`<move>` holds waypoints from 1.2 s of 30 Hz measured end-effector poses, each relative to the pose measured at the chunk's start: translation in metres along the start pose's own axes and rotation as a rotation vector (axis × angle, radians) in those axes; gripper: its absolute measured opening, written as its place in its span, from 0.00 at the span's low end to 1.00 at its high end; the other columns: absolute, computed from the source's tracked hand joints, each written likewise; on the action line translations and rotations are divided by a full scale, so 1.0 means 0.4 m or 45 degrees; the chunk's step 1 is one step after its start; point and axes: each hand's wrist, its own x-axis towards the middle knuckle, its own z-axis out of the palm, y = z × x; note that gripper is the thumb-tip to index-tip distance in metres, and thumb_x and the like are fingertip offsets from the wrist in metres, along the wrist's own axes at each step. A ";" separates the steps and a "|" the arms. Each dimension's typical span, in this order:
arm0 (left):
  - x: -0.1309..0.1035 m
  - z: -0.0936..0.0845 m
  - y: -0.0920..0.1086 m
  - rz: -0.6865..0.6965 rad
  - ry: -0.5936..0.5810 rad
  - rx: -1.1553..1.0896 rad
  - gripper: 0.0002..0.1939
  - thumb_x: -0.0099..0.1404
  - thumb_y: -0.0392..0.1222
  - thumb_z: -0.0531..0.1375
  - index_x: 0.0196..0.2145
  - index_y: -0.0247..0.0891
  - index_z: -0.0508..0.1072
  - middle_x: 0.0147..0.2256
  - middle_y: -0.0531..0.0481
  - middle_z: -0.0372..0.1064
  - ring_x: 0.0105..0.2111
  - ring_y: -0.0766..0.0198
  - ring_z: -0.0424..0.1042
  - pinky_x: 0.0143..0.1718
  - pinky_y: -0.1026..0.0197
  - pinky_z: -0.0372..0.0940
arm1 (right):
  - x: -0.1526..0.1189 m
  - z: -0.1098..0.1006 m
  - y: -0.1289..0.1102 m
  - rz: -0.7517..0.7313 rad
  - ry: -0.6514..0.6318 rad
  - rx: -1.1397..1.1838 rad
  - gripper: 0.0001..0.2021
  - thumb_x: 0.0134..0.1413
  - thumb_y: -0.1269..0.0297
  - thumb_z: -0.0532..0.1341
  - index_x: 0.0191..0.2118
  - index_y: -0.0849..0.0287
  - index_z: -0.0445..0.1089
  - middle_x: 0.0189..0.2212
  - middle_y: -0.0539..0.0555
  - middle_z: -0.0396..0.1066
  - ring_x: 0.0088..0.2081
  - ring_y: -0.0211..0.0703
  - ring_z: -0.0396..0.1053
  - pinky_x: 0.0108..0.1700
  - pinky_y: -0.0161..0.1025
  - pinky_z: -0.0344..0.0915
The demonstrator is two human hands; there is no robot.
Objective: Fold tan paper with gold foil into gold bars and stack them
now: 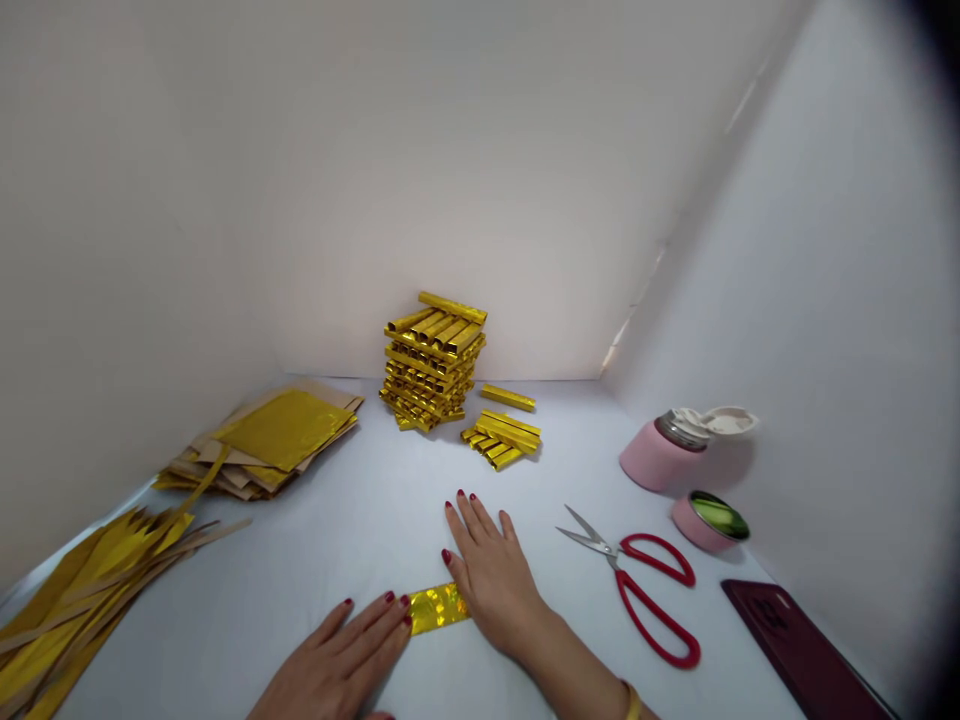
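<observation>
A shiny gold foil strip point(439, 609) lies flat on the pale table, with both of my hands on it. My left hand point(341, 655) rests over its left end, fingers stretched out and fairly close together. Over the right end lies my right hand point(491, 580), palm down with the fingers spread. Both ends of the strip are hidden under the hands. Beyond them, a crisscross stack of folded gold foil tubes point(433, 365) stands near the back wall. A smaller pile of gold tubes point(504, 437) and one single tube point(508, 397) lie to its right.
Red-handled scissors point(616, 560) lie with blades apart, right of my right hand. Further right are a pink bottle point(660, 455), its pink cup-like lid point(705, 525) and a dark red phone point(787, 635). Gold sheets point(289, 425) and cut strips point(105, 580) lie left. White walls enclose the table.
</observation>
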 end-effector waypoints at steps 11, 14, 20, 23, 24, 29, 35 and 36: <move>-0.017 0.011 0.004 -0.108 0.079 0.004 0.26 0.70 0.43 0.52 0.63 0.45 0.52 0.54 0.52 0.66 0.53 0.62 0.66 0.52 0.63 0.62 | -0.002 -0.014 -0.009 0.017 -0.046 -0.025 0.25 0.65 0.58 0.44 0.65 0.58 0.46 0.66 0.55 0.39 0.65 0.50 0.38 0.61 0.59 0.42; -0.004 -0.002 -0.002 -0.155 0.040 -0.051 0.22 0.69 0.40 0.53 0.60 0.47 0.58 0.51 0.54 0.70 0.51 0.60 0.68 0.49 0.61 0.64 | -0.001 -0.016 -0.012 0.021 -0.055 -0.037 0.25 0.65 0.59 0.45 0.65 0.58 0.46 0.66 0.56 0.39 0.65 0.51 0.38 0.60 0.60 0.43; 0.098 -0.043 0.015 -0.263 -0.010 -0.193 0.13 0.68 0.38 0.53 0.49 0.44 0.69 0.43 0.51 0.75 0.46 0.58 0.71 0.52 0.54 0.61 | 0.003 -0.004 -0.006 0.022 -0.023 -0.013 0.25 0.65 0.57 0.44 0.65 0.58 0.46 0.66 0.57 0.39 0.65 0.51 0.39 0.60 0.60 0.42; 0.151 -0.012 0.044 -0.223 0.013 -0.151 0.26 0.69 0.44 0.52 0.61 0.32 0.55 0.58 0.38 0.59 0.57 0.52 0.59 0.55 0.49 0.56 | 0.007 0.005 -0.003 0.007 -0.031 -0.002 0.27 0.64 0.57 0.46 0.65 0.59 0.46 0.66 0.58 0.39 0.65 0.53 0.38 0.60 0.62 0.41; 0.164 0.003 0.052 -0.205 -0.031 -0.158 0.31 0.68 0.48 0.52 0.62 0.29 0.51 0.60 0.34 0.54 0.60 0.49 0.54 0.56 0.46 0.55 | 0.009 0.008 -0.002 0.001 -0.037 0.002 0.27 0.63 0.57 0.46 0.65 0.60 0.46 0.66 0.58 0.38 0.65 0.54 0.38 0.60 0.62 0.41; 0.187 0.055 0.067 -0.117 -0.234 -0.223 0.40 0.66 0.62 0.47 0.62 0.26 0.51 0.61 0.30 0.47 0.62 0.45 0.48 0.57 0.41 0.50 | 0.006 0.005 0.009 -0.023 -0.057 0.014 0.27 0.63 0.61 0.46 0.66 0.60 0.43 0.66 0.57 0.36 0.66 0.52 0.36 0.61 0.60 0.41; 0.191 0.041 0.059 -0.107 -0.298 -0.220 0.38 0.66 0.63 0.46 0.62 0.29 0.54 0.61 0.32 0.49 0.61 0.44 0.50 0.56 0.42 0.53 | -0.002 -0.040 0.044 -0.145 -0.094 0.066 0.26 0.62 0.65 0.47 0.65 0.54 0.46 0.66 0.52 0.40 0.65 0.46 0.39 0.61 0.59 0.40; 0.193 0.040 0.058 -0.110 -0.317 -0.215 0.38 0.66 0.63 0.46 0.62 0.30 0.54 0.61 0.33 0.49 0.61 0.45 0.50 0.56 0.42 0.53 | -0.003 -0.048 0.048 -0.160 -0.095 0.077 0.25 0.63 0.65 0.46 0.65 0.54 0.47 0.66 0.52 0.41 0.65 0.45 0.40 0.62 0.59 0.40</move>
